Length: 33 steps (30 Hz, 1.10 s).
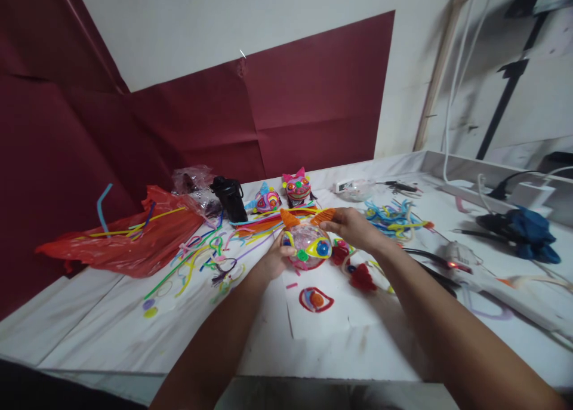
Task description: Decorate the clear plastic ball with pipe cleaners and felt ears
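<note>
A clear round craft head (307, 246), with yellow-rimmed blue eyes, a green nose and two orange ears, is held just above the table. My left hand (274, 259) grips its left side, thumb on the front. At the upper right, the fingers of my right hand (351, 226) pinch the orange ear (324, 216); the other orange ear (290, 219) stands on the left side of the top. Below the head, a red-rimmed eye piece (316, 300) with an orange centre lies on white paper (335, 323).
Pipe cleaners (206, 252) lie scattered left, with a blue bundle (394, 219) at right. Behind stand a black bottle (229, 198) and two finished-looking craft heads (297, 186). A red plastic bag (134, 249) lies left; a power strip (514, 302) and cables run along the right.
</note>
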{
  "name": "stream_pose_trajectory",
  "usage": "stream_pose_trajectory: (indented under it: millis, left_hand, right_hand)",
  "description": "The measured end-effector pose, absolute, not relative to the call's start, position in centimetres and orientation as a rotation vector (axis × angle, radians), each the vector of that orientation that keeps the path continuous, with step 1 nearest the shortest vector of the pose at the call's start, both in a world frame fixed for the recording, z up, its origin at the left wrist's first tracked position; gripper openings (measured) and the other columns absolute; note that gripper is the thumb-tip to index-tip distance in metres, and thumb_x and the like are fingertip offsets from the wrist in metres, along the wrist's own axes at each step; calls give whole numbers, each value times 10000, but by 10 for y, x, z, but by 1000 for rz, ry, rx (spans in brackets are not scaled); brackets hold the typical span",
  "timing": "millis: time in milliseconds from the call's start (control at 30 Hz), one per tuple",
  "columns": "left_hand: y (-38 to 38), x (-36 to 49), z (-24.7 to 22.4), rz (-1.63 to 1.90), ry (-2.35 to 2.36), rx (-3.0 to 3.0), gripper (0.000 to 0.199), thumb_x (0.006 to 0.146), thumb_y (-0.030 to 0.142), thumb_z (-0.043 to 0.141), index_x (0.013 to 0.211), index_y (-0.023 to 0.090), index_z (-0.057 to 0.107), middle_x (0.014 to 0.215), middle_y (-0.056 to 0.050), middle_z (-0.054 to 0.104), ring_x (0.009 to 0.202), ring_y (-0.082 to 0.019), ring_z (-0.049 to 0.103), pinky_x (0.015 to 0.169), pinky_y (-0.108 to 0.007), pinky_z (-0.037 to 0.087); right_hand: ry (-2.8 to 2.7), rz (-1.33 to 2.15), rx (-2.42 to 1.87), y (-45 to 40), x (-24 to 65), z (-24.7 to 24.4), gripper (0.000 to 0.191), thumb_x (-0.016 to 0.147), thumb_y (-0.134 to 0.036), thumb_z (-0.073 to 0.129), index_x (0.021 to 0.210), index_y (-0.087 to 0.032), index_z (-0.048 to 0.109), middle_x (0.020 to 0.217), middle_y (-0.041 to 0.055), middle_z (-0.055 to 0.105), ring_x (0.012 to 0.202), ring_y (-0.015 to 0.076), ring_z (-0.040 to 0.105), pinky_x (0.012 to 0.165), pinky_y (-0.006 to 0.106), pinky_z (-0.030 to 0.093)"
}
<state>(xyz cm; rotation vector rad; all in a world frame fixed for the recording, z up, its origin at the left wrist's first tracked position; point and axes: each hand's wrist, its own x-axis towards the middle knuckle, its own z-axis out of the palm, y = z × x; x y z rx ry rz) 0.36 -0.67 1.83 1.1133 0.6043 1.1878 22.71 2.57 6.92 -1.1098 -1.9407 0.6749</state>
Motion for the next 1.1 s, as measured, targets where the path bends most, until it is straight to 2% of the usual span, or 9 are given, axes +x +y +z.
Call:
stream_pose_trajectory:
  millis: [100,233,467,733,933,1100]
  left_hand:
    - [-6,3,17,1195,609,1115,546,523,239,761,1052,216,628,941,-35,723,947,-265,686,826,-382,538]
    - [-8,5,19,1204,576,1122,596,526,234,759,1105,215,620,989,-48,730,1013,-286,678,879,-413,538]
    - [-9,6,21,1190,624,1095,601,510,219,751,1098,215,626,967,-48,735,997,-293,685,885,-420,539]
    - [-8,4,18,1191,609,1087,702,521,222,760,1202,213,593,1049,-68,729,986,-285,685,861,-413,539]
    - [-7,5,19,1196,630,1080,678,508,208,756,1164,218,586,1028,-49,727,945,-257,692,847,-389,544]
    - [-10,6,21,1190,636,1083,651,519,209,756,1150,215,598,982,-55,736,907,-263,698,830,-393,549]
  right_hand:
    - [-1949,650,-1150,23,226,72,243,794,-415,616,742,-182,658,617,0,601,590,151,494,549,276,350]
    - [-1971,611,-1223,21,226,76,235,806,-396,602,714,-182,635,606,-1,583,578,147,480,550,282,340]
    - [-2040,589,-1222,23,228,75,220,847,-363,599,844,-166,697,686,27,653,636,168,530,586,288,388]
    - [-2060,519,-1302,17,225,83,197,848,-321,603,710,-185,636,625,11,594,604,164,529,580,288,362]
    - [-2115,521,-1302,20,226,83,191,856,-305,588,850,-169,723,670,39,657,649,195,584,598,297,405]
    - [-2135,516,-1284,25,227,80,188,850,-294,602,885,-175,743,740,56,717,691,203,618,637,306,443]
